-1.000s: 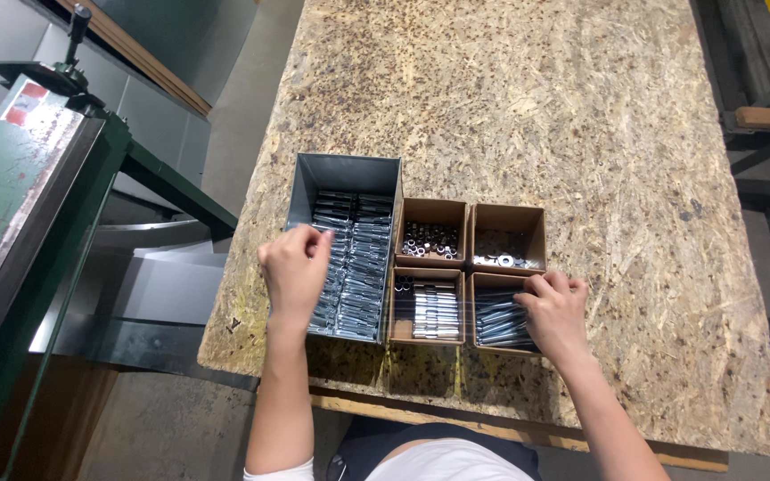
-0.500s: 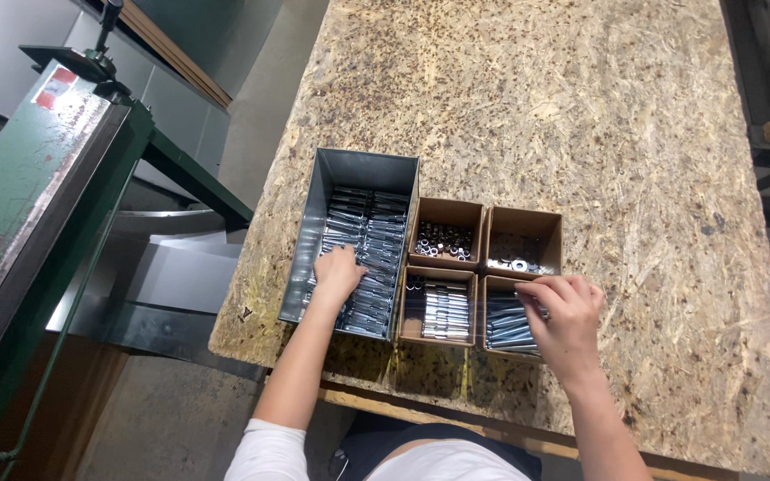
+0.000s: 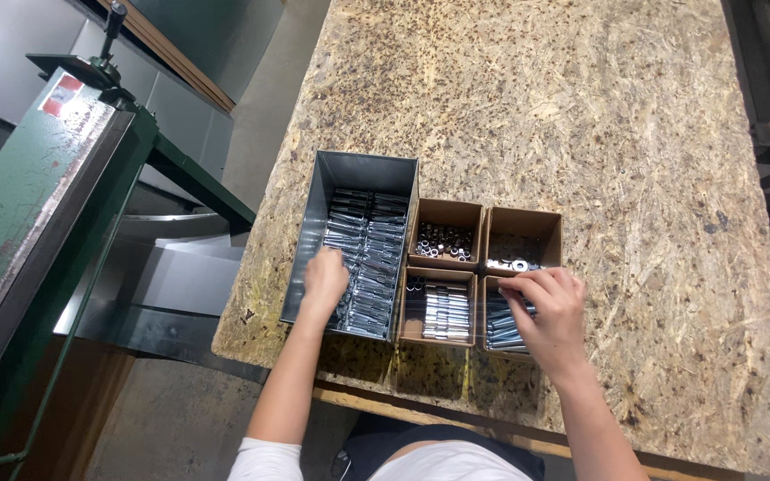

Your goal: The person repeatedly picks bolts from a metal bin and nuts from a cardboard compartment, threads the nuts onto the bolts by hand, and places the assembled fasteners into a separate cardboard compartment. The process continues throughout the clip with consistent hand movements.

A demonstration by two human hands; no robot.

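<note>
Picking step, I'd say: my left hand [image 3: 324,281] is down in the metal bin [image 3: 314,191], lower centre, fingers curled on the bolts [image 3: 369,258]; can't tell if gripped. Right hand [image 3: 545,307] is half-closed over the bottom-right box [image 3: 492,334] w/ its bolts. Next needs a clean pinch on one piece per hand.

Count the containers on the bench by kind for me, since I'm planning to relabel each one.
Grey sheet-metal bin, the left hand inside it: 1
Small cardboard boxes, in a two-by-two block, the right hand over the near right one: 4
Total: 5
</note>
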